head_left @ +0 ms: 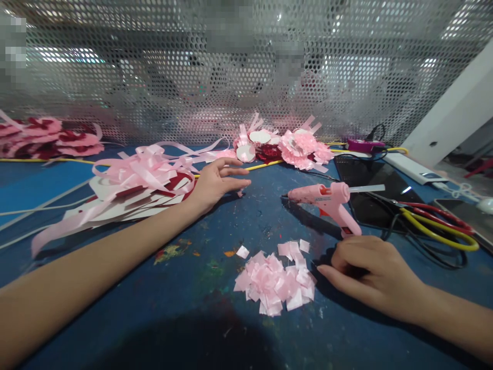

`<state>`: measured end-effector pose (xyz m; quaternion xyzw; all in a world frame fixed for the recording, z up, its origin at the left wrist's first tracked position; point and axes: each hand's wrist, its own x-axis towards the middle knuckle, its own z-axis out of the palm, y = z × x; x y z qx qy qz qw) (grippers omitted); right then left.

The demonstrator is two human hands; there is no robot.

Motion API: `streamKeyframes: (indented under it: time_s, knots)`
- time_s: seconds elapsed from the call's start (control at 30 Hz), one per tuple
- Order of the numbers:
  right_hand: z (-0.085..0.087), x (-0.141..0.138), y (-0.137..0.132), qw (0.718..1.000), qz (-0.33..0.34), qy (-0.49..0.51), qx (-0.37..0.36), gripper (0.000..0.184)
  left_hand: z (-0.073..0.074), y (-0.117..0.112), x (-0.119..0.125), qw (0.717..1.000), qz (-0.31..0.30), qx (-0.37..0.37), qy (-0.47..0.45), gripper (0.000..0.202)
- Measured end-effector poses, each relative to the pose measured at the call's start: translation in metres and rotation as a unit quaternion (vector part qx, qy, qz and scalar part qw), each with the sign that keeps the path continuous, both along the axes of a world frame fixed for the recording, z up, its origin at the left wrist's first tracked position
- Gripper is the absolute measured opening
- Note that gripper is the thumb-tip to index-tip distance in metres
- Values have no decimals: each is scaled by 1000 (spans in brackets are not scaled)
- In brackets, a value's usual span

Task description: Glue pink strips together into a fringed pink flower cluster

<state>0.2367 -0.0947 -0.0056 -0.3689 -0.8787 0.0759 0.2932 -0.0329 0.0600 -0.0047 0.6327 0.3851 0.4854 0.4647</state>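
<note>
My left hand (pixel 215 185) reaches over the table with its fingers stretched and apart. A tiny pink scrap (pixel 240 193) lies beneath its fingertips. Just left of that hand, looped pink ribbons (pixel 144 167) rest on a stack of white and red cut pieces (pixel 115 210). Loosely curled, my right hand (pixel 377 277) rests low on the right, thumb apart from the fingers; nothing shows in it. Right behind it stands a pink glue gun (pixel 323 198), nozzle to the left, a clear stick out its back. Small pink ribbon squares (pixel 271 282) form a pile left of my right thumb.
Pink and red ribbon rosettes (pixel 296 146) lie along the perforated metal panel (pixel 173 87), more at far left (pixel 50 136). On the right are a black tablet (pixel 377 190), scissors with red and yellow handles (pixel 439 226), cables and a white power strip (pixel 414 167).
</note>
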Motion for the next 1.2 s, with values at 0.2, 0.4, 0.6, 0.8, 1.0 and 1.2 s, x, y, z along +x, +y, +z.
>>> streamKeyframes:
  time_s: [0.2,0.4,0.6,0.8,1.0,1.2]
  knots:
    - [-1,0,0,1000,-3,1,3,31,0,-1,1,999,36,18,-12,44]
    - [-2,1,0,1000,-3,-7,7,31,1,-2,1,997,58,38,24,41]
    - [-3,2,0,1000,-6,-10,8,31,4,-5,2,998,60,21,2,34]
    - [-3,1,0,1000,-4,-11,10,31,5,-4,1,994,91,52,31,28]
    - [-3,1,0,1000,-3,-11,6,31,3,-2,-1,988,101,99,70,25]
    - [-4,2,-1,1000,-5,-14,9,31,6,-6,2,983,133,102,80,27]
